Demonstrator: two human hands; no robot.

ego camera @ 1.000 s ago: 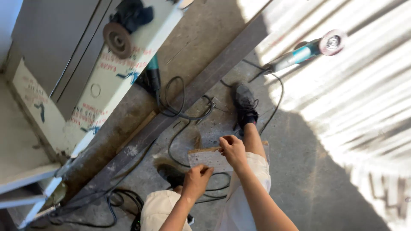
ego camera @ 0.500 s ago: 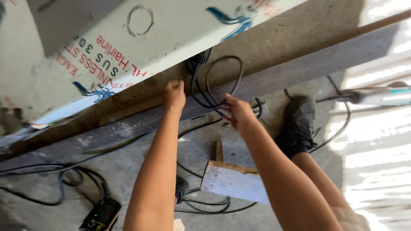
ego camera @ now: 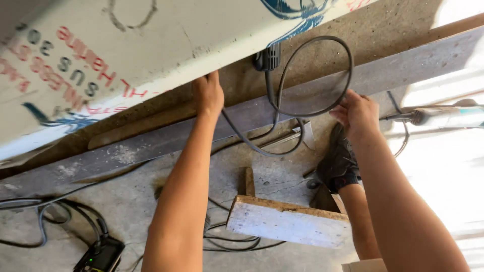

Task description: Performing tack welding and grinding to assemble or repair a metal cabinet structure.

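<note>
Where the grey cable curls into a wide loop above the long grey steel bar, the right hand meets its lower right bend, fingers loosely curled and touching the cord; whether they truly pinch it cannot be told from this angle. The cable is smooth, round rubber, rising to a ribbed dark plug-like end tucked under the edge of the white panel, then sweeping down across the bar in a second arc. The left hand reaches up to that panel's lower edge, fingers bent over and out of sight behind the rim, thumb side pressed against it. The panel is a flat sheet with a pale protective film carrying red and blue print. Below lies a rough, dusty concrete floor. A low wooden stool of weathered, pale-painted board stands between the forearms. A black shoe rests beside it. A power tool with a pale body lies in bright sun at right. More black cables coil at lower left, near a small black device with a green light.
</note>
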